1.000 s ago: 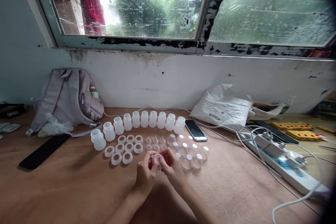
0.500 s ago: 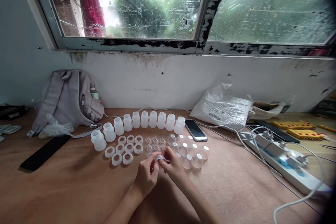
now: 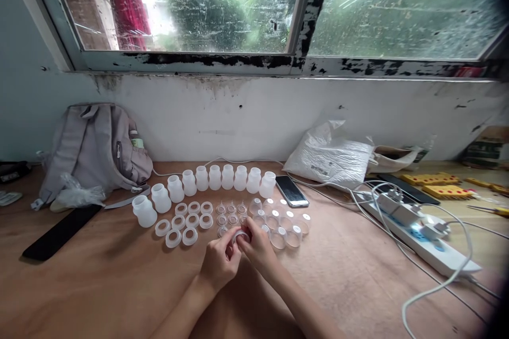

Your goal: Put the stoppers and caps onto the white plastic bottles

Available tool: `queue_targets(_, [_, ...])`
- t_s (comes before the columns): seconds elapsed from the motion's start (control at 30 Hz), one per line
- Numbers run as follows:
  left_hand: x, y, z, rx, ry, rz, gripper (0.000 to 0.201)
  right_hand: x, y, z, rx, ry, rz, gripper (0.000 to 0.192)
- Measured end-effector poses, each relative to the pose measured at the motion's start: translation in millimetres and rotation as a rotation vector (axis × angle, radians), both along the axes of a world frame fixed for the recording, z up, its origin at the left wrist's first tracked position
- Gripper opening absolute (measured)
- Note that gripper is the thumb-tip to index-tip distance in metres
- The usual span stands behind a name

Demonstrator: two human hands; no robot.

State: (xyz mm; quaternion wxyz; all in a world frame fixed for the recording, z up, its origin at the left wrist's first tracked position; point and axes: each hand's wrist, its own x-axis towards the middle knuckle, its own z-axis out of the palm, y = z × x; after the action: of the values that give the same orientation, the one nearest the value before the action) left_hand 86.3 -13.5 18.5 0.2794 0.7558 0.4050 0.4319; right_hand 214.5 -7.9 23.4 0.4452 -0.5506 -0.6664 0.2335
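Observation:
My left hand (image 3: 220, 258) and my right hand (image 3: 259, 245) meet in front of the rows of parts, fingers closed round a translucent plastic ring (image 3: 240, 234). Fingers cover much of the ring, so I cannot tell whether another part sits inside it. Just beyond my hands lie several small clear nipples (image 3: 231, 208), partly hidden by my fingers. Left of them are several loose screw rings (image 3: 192, 220). Clear dome caps (image 3: 294, 237) stand close to the right of my right hand. Behind, white frosted bottles (image 3: 228, 177) stand upright and open in an arc.
A phone (image 3: 292, 191) lies right of the bottles, before a silvery bag (image 3: 328, 156). A power strip (image 3: 417, 238) with plugs and loose cables runs along the right. On the left are a grey backpack (image 3: 93, 143) and a long black flat object (image 3: 61, 233).
Both hands stay together on the ring, which now looks more tilted and more covered by my fingers. The whole view has shifted slightly.

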Motion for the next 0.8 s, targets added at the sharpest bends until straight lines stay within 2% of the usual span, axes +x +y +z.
queue_targets(0.13, [2,2,3.3,-0.042,-0.002,0.063,0.035,-3,-2,2.1,0.023,-0.006,-0.059,0.017])
queue_targets(0.33, [-1,4,6.7,-0.094,-0.044,0.138,0.025,-6,-9,11.2,0.048,0.043,-0.019,0.009])
queue_targets(0.43, [-1,4,12.0,-0.232,-0.191,0.046,0.023,-5,-10,11.7,0.085,0.086,-0.023,0.006])
queue_targets(0.6, [-1,5,24.0,-0.505,-0.489,-0.166,0.038,3,-6,8.5,0.197,0.139,0.012,0.003])
queue_targets(0.7, [-3,9,26.0,-0.600,-0.592,-0.165,0.044,7,-6,10.8,0.234,0.110,0.023,0.009])
queue_targets(0.8, [-6,12,25.3,-0.650,-0.716,-0.149,0.053,14,-7,18.4,0.205,0.087,0.172,0.026])
